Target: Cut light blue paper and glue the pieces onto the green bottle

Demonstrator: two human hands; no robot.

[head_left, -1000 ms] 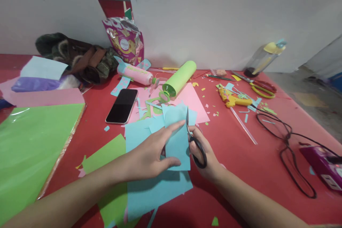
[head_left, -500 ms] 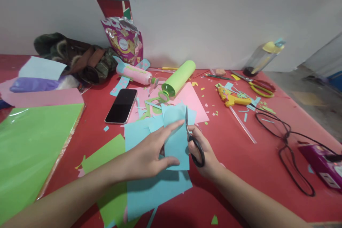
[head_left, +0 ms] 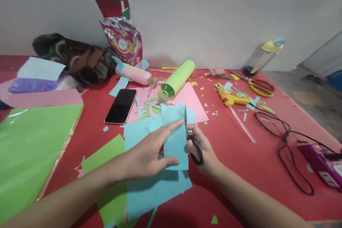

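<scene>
My left hand (head_left: 152, 153) grips a light blue paper piece (head_left: 175, 140), thumb and index finger across its front and the other fingers hidden behind it. In my right hand (head_left: 204, 149) is a pair of black-handled scissors (head_left: 196, 149), the blades pointing away from me along the right edge of the paper. Beneath the held piece lies a larger light blue sheet (head_left: 157, 194), partly over a green sheet (head_left: 112, 185). Just beyond my hands a green paper-wrapped bottle (head_left: 180, 78) rests on a pink sheet (head_left: 196, 103).
A phone (head_left: 121, 107) and a pink wrapped bottle (head_left: 133, 74) lie to the left, near a snack bag (head_left: 124, 41). Rightward are a yellow glue gun (head_left: 232, 98), its black cord (head_left: 285, 131), yellow-and-red-handled scissors (head_left: 260, 87), a purple power box (head_left: 322, 165) and paper scraps.
My hands, the paper and the scissors keep nearly the same pose. The whole view has shifted very slightly.
</scene>
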